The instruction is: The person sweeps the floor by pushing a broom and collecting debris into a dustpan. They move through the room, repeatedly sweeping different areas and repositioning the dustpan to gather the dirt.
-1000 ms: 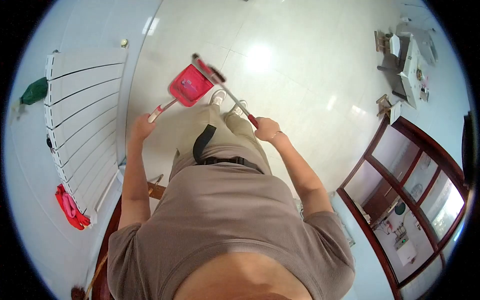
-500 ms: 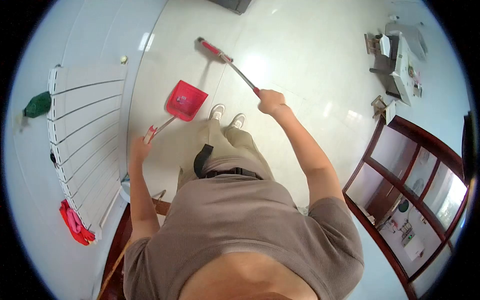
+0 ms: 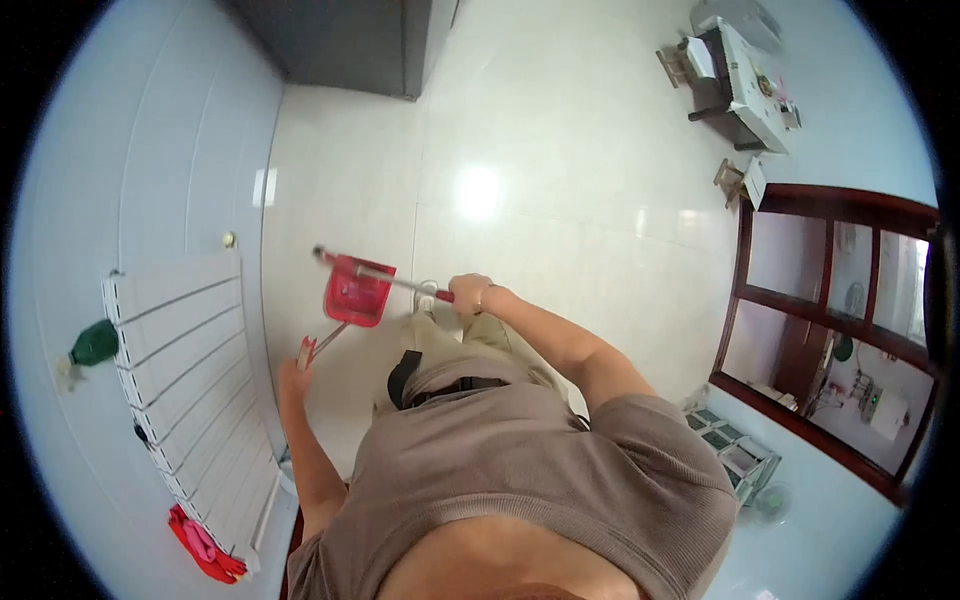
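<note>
My left hand (image 3: 293, 376) is closed round the handle of a red dustpan (image 3: 357, 308), whose pan lies out over the pale floor ahead of my feet. In my right hand (image 3: 470, 295) is the grip of a small broom (image 3: 403, 282) with a thin metal handle and a red head. The broom points to the left, and its head overlaps the far edge of the dustpan in this view. The inside of the pan is partly covered by the broom.
A white radiator (image 3: 190, 350) runs along the left wall, with red and pink cloth (image 3: 205, 545) at its near end. Ahead stands a dark grey cabinet (image 3: 340, 50). A table (image 3: 755, 105) and stools are far right, beyond a red-brown framed window (image 3: 845, 205).
The broom has swung left and nearer, from out on the floor to the dustpan's far edge, with my right hand drawn in. The view has shifted, showing more of the grey cabinet.
</note>
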The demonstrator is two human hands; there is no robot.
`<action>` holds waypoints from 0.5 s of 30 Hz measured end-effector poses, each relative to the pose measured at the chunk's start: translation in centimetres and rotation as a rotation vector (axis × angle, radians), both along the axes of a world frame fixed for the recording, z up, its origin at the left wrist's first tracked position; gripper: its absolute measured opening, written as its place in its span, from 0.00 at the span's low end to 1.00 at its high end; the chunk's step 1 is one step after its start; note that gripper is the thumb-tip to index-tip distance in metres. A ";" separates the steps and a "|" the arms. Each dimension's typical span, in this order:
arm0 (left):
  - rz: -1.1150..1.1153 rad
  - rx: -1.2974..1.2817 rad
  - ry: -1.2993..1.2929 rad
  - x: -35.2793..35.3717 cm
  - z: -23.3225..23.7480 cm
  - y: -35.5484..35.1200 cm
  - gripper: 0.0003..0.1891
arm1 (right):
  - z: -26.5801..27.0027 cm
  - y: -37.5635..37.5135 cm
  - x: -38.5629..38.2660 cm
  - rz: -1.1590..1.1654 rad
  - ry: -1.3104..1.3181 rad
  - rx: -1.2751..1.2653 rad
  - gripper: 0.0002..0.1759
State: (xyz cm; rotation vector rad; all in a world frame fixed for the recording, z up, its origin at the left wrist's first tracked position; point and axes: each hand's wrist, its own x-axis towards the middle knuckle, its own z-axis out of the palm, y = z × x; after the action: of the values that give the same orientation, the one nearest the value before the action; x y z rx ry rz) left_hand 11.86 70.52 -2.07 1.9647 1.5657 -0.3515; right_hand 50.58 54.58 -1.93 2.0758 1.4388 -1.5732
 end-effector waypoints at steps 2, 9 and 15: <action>-0.005 -0.053 -0.002 0.8 0.0 0.6 0.14 | -3.5 -2.1 1.7 -0.226 0.200 -0.055 0.19; -0.041 -0.061 0.009 5.8 1.1 1.5 0.14 | -1.0 -7.7 8.1 -0.500 0.306 0.021 0.21; -0.031 -0.033 0.003 14.5 -0.4 2.7 0.12 | 2.5 -11.4 16.9 -0.809 0.300 0.146 0.21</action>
State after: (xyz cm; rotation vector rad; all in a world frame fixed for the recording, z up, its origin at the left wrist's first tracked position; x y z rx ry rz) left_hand 26.41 73.18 -2.51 1.9662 1.5228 -0.3908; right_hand 67.47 43.16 0.54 2.8176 0.8053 -2.1726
